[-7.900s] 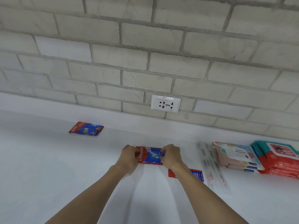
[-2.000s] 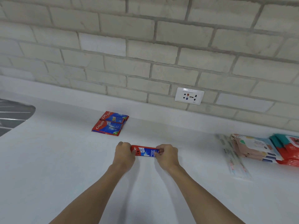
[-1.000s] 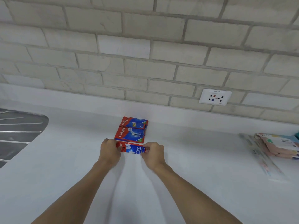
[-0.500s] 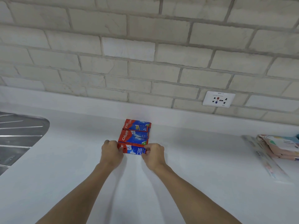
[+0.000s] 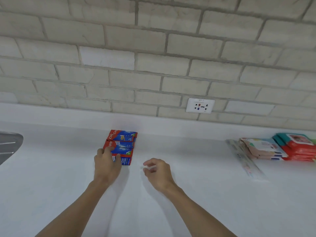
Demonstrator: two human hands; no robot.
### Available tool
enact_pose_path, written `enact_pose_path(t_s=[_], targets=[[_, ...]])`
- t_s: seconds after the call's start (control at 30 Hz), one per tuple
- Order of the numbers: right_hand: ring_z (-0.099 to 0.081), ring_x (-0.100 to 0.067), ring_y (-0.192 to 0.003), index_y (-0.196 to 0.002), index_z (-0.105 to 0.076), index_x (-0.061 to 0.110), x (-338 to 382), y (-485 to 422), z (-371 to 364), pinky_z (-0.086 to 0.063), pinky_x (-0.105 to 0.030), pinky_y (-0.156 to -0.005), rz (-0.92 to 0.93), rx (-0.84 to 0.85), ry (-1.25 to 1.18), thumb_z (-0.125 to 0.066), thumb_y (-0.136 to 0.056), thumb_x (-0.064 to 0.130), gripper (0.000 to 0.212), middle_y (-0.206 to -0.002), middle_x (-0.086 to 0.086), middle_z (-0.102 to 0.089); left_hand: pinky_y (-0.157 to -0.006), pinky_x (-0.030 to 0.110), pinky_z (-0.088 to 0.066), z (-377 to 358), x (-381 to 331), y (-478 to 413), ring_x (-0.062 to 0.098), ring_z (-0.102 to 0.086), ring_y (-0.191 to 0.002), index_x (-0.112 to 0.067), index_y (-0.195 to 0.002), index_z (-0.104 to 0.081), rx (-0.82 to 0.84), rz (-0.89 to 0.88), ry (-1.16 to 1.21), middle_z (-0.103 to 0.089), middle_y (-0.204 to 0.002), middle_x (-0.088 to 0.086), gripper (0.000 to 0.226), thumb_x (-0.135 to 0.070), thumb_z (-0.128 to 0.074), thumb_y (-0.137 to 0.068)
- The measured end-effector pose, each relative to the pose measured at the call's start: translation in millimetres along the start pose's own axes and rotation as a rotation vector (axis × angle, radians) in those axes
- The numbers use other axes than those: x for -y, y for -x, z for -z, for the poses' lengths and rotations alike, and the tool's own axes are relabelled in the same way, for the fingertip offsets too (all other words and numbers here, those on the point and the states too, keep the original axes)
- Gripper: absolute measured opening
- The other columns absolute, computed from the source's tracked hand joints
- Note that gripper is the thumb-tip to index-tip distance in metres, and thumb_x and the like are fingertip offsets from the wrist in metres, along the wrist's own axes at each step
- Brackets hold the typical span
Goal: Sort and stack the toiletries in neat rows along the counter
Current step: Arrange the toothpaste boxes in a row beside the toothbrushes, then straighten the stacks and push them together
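A person's left hand (image 5: 106, 165) holds the nearest toothpaste box (image 5: 126, 160) by its left end, fingers (image 5: 104, 151) curled over that end and thumb on top, as it sits in line on the white worktop (image 5: 188, 194). It is the front one of three: the middle box (image 5: 123, 145) touches it just behind, and the far box (image 5: 124, 135) lies close to the upstand below the brick wall. The right hand (image 5: 158, 173) hovers just right of the row, fingers loosely curled and holding nothing.

The row looks all but set (the front box's right end appears to sit slightly in from its neighbours'). To finish the step well, the left hand would nudge the box flush against the middle one, with the ends squared, and lift straight off so nothing skews.

Well to the right wait a stack of wipes packs (image 5: 261, 148), a red stack (image 5: 297, 147) beside them and a clear-wrapped toothbrush pack (image 5: 246, 161). These seem the next to be sorted. A steel drainboard (image 5: 8, 146) edges in at left, and a wall socket (image 5: 200, 106) sits above.
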State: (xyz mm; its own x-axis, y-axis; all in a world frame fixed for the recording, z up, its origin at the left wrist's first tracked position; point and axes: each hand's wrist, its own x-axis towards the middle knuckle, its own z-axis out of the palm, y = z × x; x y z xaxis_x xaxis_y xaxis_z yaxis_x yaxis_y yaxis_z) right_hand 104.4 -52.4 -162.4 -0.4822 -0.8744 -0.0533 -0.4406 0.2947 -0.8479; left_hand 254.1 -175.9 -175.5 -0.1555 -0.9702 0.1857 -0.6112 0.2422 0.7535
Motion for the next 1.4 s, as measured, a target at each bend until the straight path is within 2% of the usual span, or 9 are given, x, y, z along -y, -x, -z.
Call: enact_pose_path(t_s=[0.07,0.13,0.37,0.5,0.67,0.83,1.03,1.2,1.4], targets=[[-0.059,-0.009,-0.067,-0.100,-0.072,0.014,-9.8,11.1,21.4,-0.046,-0.009,-0.053,-0.017,-0.028,-0.052,-0.063,-0.091,0.008,0.014,-0.105,-0.006,-0.065,-0.088,0.036,-0.049,-13.7,-20.2,14.1,0.029,-0.053,-0.108,-0.006,-0.121,-0.056,0.016,-0.053,0.001,-0.052,-0.119,0.014,0.032,-0.015,-0.063,-0.090],[-0.059,-0.006,-0.064,-0.097,-0.072,0.015,-20.0,21.4,45.1,-0.045,-0.011,-0.049,-0.036,-0.065,-0.085,-0.060,-0.092,0.008,0.015,-0.099,-0.003,-0.066,-0.085,0.033,-0.045,-29.3,-42.1,29.0,0.027,-0.053,-0.104,-0.007,-0.116,-0.059,0.058,-0.107,0.012,-0.054,-0.113,0.012,0.028,-0.016,-0.063,-0.090],[-0.059,0.004,-0.057,-0.091,-0.073,0.022,-56.0,49.3,133.0,-0.043,-0.010,-0.049,-0.061,-0.207,-0.095,-0.060,-0.092,0.011,0.018,-0.090,0.011,-0.067,-0.084,0.024,-0.046,-89.5,-118.9,78.7,0.015,-0.055,-0.099,-0.015,-0.116,-0.060,0.166,-0.272,0.064,-0.053,-0.112,0.003,0.025,-0.022,-0.061,-0.091],[-0.058,0.005,-0.055,-0.089,-0.073,0.024,-76.0,62.0,173.3,-0.042,-0.009,-0.047,-0.073,-0.263,-0.079,-0.060,-0.092,0.011,0.018,-0.089,0.011,-0.067,-0.082,0.022,-0.043,-115.2,-153.8,99.0,0.012,-0.051,-0.092,-0.016,-0.110,-0.062,0.209,-0.361,0.092,-0.051,-0.101,-0.005,0.020,-0.022,-0.060,-0.091],[-0.059,0.005,-0.054,-0.088,-0.074,0.022,-110.1,76.1,236.8,-0.044,-0.007,-0.049,-0.094,-0.336,-0.019,-0.060,-0.091,0.009,0.019,-0.088,0.008,-0.068,-0.080,0.020,-0.043,-151.4,-202.4,125.5,0.012,-0.053,-0.094,-0.019,-0.103,-0.065,0.276,-0.436,0.129,-0.054,-0.094,-0.007,0.015,-0.020,-0.059,-0.090],[-0.064,-0.002,-0.068,-0.088,-0.074,0.023,-140.1,79.4,290.9,-0.043,-0.003,-0.054,-0.113,-0.396,0.043,-0.060,-0.091,0.009,0.020,-0.093,0.006,-0.070,-0.085,0.027,-0.048,-185.1,-245.1,149.2,0.014,-0.053,-0.099,-0.019,-0.107,-0.064,0.349,-0.450,0.127,-0.053,-0.098,-0.008,0.017,-0.021,-0.056,-0.092],[-0.066,-0.010,-0.078,-0.095,-0.073,0.020,-174.8,71.6,325.0,-0.044,-0.004,-0.058,-0.156,-0.327,0.131,-0.059,-0.092,0.009,0.018,-0.098,0.003,-0.069,-0.086,0.029,-0.048,-224.9,-277.2,167.4,0.015,-0.053,-0.104,-0.020,-0.113,-0.060,0.439,-0.384,0.061,-0.052,-0.103,-0.006,0.023,-0.029,-0.054,-0.093],[-0.063,-0.015,-0.096,-0.104,-0.071,0.016,-191.6,52.6,352.7,-0.046,-0.016,-0.080,-0.176,-0.298,0.220,-0.059,-0.092,0.008,0.019,-0.108,0.000,-0.067,-0.086,0.024,-0.045,-257.1,-292.5,173.1,0.017,-0.056,-0.104,-0.017,-0.121,-0.056,0.513,-0.312,0.014,-0.056,-0.116,0.002,0.033,-0.032,-0.057,-0.092],[-0.058,-0.018,-0.111,-0.116,-0.066,0.016,-207.4,26.4,369.9,-0.041,-0.016,-0.083,-0.187,-0.218,0.302,-0.059,-0.093,0.014,0.025,-0.120,-0.005,-0.060,-0.098,0.030,-0.045,-291.6,-299.5,174.9,0.022,-0.055,-0.111,-0.016,-0.131,-0.049,0.613,-0.233,-0.051,-0.052,-0.123,0.006,0.044,-0.033,-0.057,-0.091]])
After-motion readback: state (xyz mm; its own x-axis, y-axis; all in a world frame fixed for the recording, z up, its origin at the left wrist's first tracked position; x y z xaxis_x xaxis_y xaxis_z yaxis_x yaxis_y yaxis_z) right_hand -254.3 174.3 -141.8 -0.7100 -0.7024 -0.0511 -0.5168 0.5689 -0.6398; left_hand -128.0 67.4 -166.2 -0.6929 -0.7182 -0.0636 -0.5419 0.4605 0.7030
